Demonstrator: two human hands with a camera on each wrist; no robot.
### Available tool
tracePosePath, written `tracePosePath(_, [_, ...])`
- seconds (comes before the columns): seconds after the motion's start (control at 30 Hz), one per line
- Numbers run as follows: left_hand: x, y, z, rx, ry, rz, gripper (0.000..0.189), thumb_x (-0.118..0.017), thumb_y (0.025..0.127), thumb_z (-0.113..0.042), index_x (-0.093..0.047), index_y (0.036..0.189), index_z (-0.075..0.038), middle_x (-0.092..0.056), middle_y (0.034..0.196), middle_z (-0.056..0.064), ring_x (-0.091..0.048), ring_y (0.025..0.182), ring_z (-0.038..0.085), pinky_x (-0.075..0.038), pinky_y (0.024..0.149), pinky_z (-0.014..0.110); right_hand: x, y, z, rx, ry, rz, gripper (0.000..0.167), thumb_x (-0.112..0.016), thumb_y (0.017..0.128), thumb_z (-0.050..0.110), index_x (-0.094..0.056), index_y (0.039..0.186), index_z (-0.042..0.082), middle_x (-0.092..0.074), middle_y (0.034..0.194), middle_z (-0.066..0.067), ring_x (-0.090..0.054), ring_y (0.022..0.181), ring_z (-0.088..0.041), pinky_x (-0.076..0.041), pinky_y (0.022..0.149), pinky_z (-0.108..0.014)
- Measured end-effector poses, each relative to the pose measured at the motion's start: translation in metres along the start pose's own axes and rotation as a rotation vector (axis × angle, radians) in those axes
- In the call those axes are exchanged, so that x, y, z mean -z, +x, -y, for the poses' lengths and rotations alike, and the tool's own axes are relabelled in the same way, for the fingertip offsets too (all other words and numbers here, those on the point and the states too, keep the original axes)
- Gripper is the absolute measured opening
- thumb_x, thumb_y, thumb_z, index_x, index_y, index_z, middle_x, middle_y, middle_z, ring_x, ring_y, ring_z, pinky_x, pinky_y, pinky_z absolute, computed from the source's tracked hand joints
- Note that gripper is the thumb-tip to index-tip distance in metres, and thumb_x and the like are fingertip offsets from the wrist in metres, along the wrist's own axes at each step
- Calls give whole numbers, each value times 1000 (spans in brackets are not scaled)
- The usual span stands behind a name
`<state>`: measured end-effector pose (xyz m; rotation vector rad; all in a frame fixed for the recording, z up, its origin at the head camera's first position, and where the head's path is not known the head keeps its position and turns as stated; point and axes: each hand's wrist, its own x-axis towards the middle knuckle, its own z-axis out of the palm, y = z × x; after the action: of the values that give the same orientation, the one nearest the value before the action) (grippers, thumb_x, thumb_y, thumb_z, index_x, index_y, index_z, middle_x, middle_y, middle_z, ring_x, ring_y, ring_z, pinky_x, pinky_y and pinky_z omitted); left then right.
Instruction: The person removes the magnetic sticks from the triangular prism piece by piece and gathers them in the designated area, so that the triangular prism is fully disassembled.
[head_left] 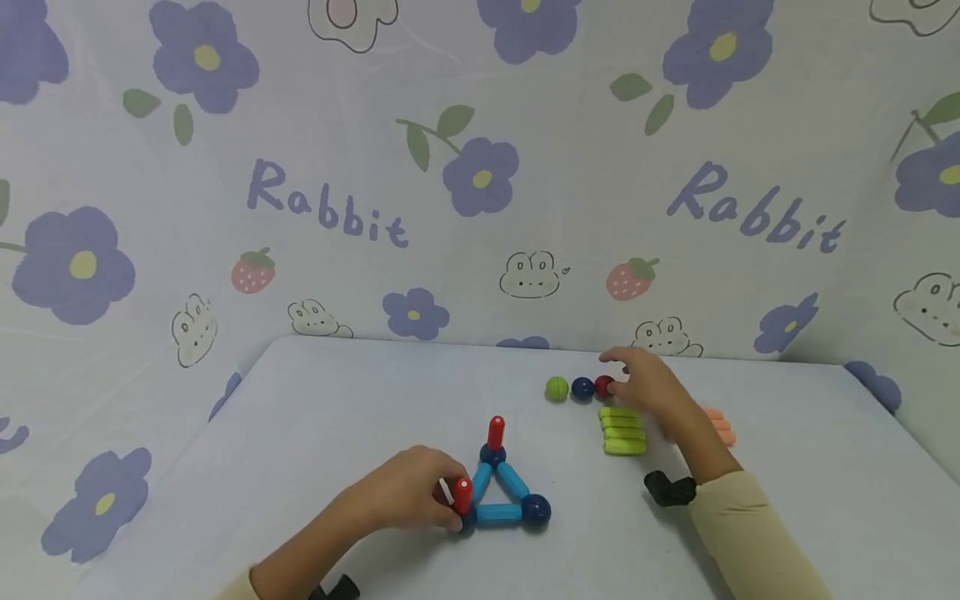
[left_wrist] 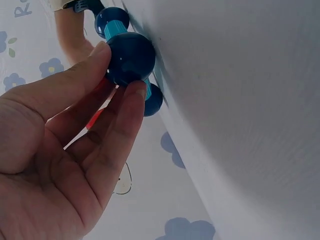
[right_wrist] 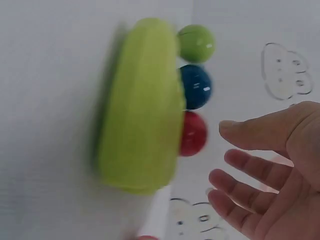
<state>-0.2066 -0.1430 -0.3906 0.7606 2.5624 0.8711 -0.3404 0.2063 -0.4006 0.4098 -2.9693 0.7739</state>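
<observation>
A triangle of light blue rods point(head_left: 499, 514) joined by dark blue balls point(head_left: 536, 511) lies on the table. Red rods point(head_left: 496, 433) stand upright on two of its corners. At the near left corner, my left hand point(head_left: 411, 490) pinches the dark blue ball point(left_wrist: 131, 59) between thumb and fingers. Toward the back, my right hand point(head_left: 647, 385) reaches beside a red ball point(right_wrist: 193, 133), fingers spread and holding nothing. In the right wrist view a gap separates its fingertips from that ball. A blue ball point(head_left: 582, 388) and a green ball point(head_left: 557, 388) continue the row leftward.
Several yellow-green rods point(head_left: 622, 432) lie side by side just in front of the red ball. Orange rods point(head_left: 720, 427) are partly hidden behind the right forearm. A patterned cloth point(head_left: 450, 250) hangs behind the white table point(head_left: 360, 392).
</observation>
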Motion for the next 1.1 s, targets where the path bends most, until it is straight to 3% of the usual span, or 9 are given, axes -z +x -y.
tracePosePath(0.13, [-3,0,-1,-16,-6,-8,25,-87,77,-8,-76,98,-12,-67,85,-12,-64,74,5,-53,71,21,10,-8,21,45,11,-56,42,-67,92,1,-60,133,2,-53,138,-23,-54,121,-43,-47,95,-57])
tracePosePath(0.23, [-5,1,-2,-21,-17,-6,26,-87,76,-8,-76,99,-12,-67,84,-12,-64,73,4,-53,70,20,12,-15,42,145,61,-53,37,-67,92,2,-63,129,2,-60,131,-19,-59,115,-39,-51,91,-53])
tracePosePath(0.33, [-8,2,-2,-16,-28,0,28,-88,76,-8,-76,101,-11,-67,83,-13,-64,73,3,-53,71,19,8,-22,64,309,95,5,34,-70,91,4,-66,125,3,-66,122,-14,-64,105,-31,-55,85,-45])
tracePosePath(0.43, [-9,3,-2,-18,-29,6,29,-88,76,-10,-76,103,-11,-67,82,-13,-63,72,3,-53,70,19,-3,-31,87,456,96,105,39,-74,91,8,-65,129,8,-65,125,-8,-65,103,-25,-57,84,-39])
tracePosePath(0.57, [-10,4,-1,-33,-27,6,28,-88,77,-11,-76,103,-10,-67,83,-12,-63,71,2,-53,69,18,-18,-42,110,570,74,218,42,-75,91,13,-65,132,12,-65,127,-3,-63,110,-21,-56,85,-36])
tracePosePath(0.63, [-10,5,-1,-43,-27,6,28,-88,77,-11,-76,102,-10,-68,83,-12,-64,71,2,-53,69,18,-25,-45,117,606,54,229,38,-75,91,12,-67,128,13,-67,121,-1,-64,109,-21,-56,84,-34])
tracePosePath(0.73, [-10,4,-1,-56,-25,2,26,-88,77,-11,-76,100,-10,-68,82,-12,-63,71,2,-53,68,18,-32,-47,122,632,24,196,28,-77,89,10,-72,117,13,-69,110,0,-66,99,-19,-57,80,-31])
tracePosePath(0.87, [-9,4,-1,-63,-23,1,26,-88,76,-11,-76,99,-10,-67,83,-12,-63,71,2,-53,68,18,-36,-46,121,589,-18,150,17,-79,87,7,-74,102,13,-67,94,4,-63,83,-13,-54,72,-22])
tracePosePath(1.1, [-9,3,-2,-41,-32,7,25,-88,77,-11,-76,98,-11,-67,81,-12,-64,72,3,-53,68,19,-42,-42,117,514,-74,196,12,-82,84,9,-76,94,12,-66,83,6,-59,76,-9,-51,69,-18])
